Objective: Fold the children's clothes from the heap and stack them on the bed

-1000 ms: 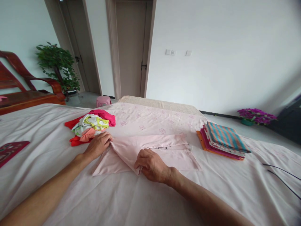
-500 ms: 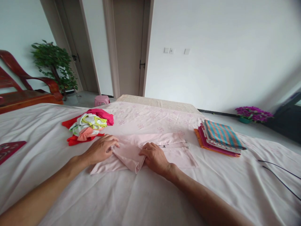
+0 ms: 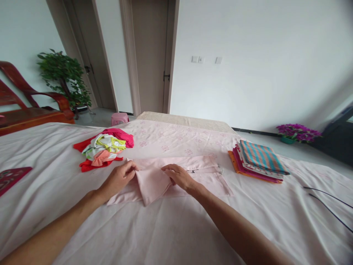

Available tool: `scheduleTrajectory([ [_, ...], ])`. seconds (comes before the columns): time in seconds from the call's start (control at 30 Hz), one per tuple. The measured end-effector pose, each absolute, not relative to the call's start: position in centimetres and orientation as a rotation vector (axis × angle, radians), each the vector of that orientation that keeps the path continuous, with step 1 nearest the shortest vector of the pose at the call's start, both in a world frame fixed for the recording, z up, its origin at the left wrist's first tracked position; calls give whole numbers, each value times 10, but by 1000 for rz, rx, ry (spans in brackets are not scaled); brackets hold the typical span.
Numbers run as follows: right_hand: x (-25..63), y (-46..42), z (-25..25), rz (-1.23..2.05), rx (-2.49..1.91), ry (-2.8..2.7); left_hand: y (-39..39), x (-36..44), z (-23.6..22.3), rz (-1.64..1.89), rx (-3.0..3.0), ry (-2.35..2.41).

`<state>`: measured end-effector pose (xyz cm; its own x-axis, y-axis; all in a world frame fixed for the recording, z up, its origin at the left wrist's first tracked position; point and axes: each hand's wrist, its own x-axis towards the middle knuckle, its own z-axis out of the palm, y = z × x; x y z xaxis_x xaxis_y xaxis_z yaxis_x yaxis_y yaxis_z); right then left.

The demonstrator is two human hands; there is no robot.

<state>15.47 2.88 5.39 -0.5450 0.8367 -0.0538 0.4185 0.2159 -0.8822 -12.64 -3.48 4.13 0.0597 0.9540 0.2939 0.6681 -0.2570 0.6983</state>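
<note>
A pale pink shirt [image 3: 204,182], partly folded over lengthwise, lies on the sheet in front of me, with a bit of black print showing near its middle. A loose flap, which looks like a sleeve, hangs down over its near left part. My left hand [image 3: 120,179] is closed, pinching the upper left corner of this flap between thumb and fingers. On the flap's right side, my right hand [image 3: 180,177] has its fingers bent and closed on the cloth; its thumb is mostly hidden.
A heap of crumpled bright clothes [image 3: 106,145] lies beyond my left hand. To the right sits a folded stack topped by a striped cloth [image 3: 263,156]. A dark red flat object [image 3: 13,178] lies at the left edge, black cords [image 3: 328,200] at the right.
The flap has been shifted and turned, now spread flatter between my hands. My left hand has let go of the far edge and taken the flap's corner. The view has shifted slightly.
</note>
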Motion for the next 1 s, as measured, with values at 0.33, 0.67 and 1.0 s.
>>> scheduleTrajectory([
  [0.33, 128, 35, 51, 1000, -1175, -1960, -23, -114, 60, 1248, 1633, 1505],
  [0.67, 136, 37, 66, 354, -987, -2344, 4, -115, 77, 1127, 2037, 1853],
  [1.0, 138, 25, 74, 304, -1187, -2255, -2, -119, 75, 1171, 1956, 1840],
])
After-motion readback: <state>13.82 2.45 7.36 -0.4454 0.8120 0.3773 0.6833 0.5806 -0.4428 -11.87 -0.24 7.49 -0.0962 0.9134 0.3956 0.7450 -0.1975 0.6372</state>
